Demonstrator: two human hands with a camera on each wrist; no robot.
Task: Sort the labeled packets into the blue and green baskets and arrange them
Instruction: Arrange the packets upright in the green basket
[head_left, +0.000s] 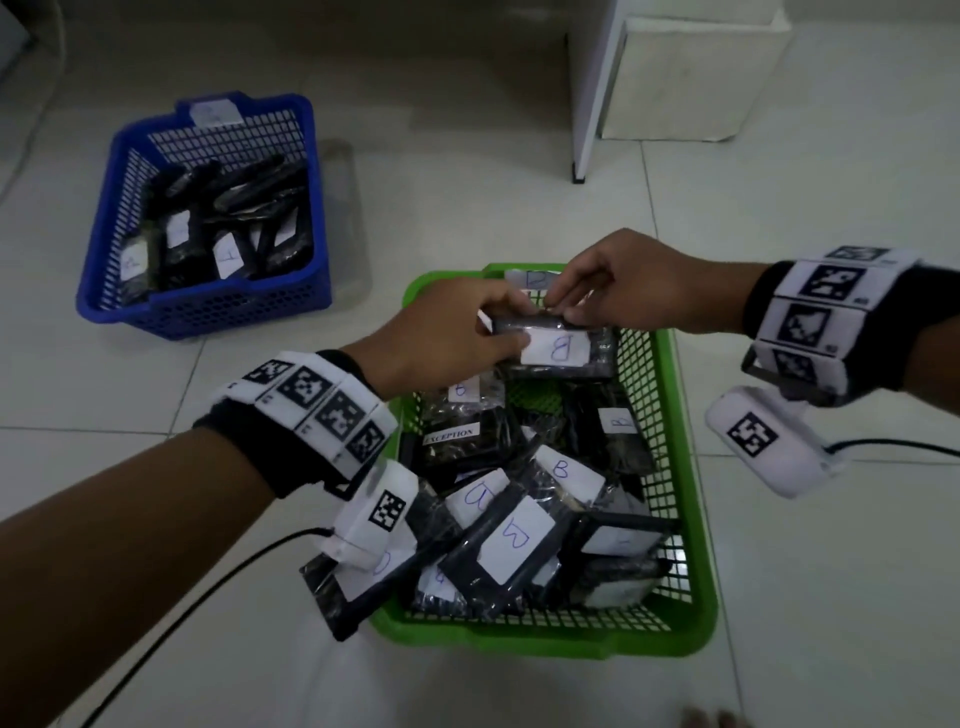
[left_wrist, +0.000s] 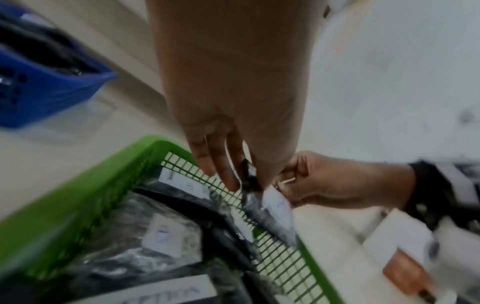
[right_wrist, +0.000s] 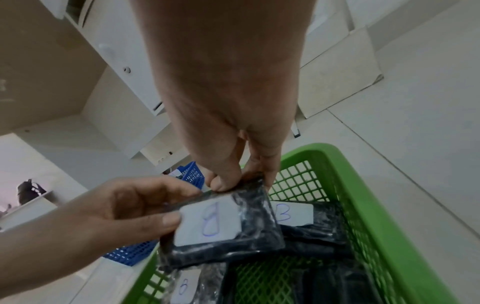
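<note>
A black packet (head_left: 558, 349) (right_wrist: 223, 224) with a white label marked B is held upright at the far end of the green basket (head_left: 696, 587) (right_wrist: 363, 205) (left_wrist: 59, 201). My left hand (head_left: 447, 338) (right_wrist: 124, 207) pinches its left edge, thumb on the label. My right hand (head_left: 623, 291) (right_wrist: 233, 174) (left_wrist: 332, 183) pinches its top edge. Several more B-labelled black packets (head_left: 511, 540) lie loose in the green basket, one marked EXCEPTION (head_left: 451, 435). The blue basket (head_left: 208, 306) (left_wrist: 39, 92) at the left rear holds several black packets (head_left: 228, 249).
Both baskets stand on a white tiled floor (head_left: 805, 597). A white cabinet (head_left: 675, 73) stands at the back right. One packet (head_left: 337, 597) hangs over the green basket's near left rim. Cables (head_left: 197, 597) trail from both wrist cameras across the floor.
</note>
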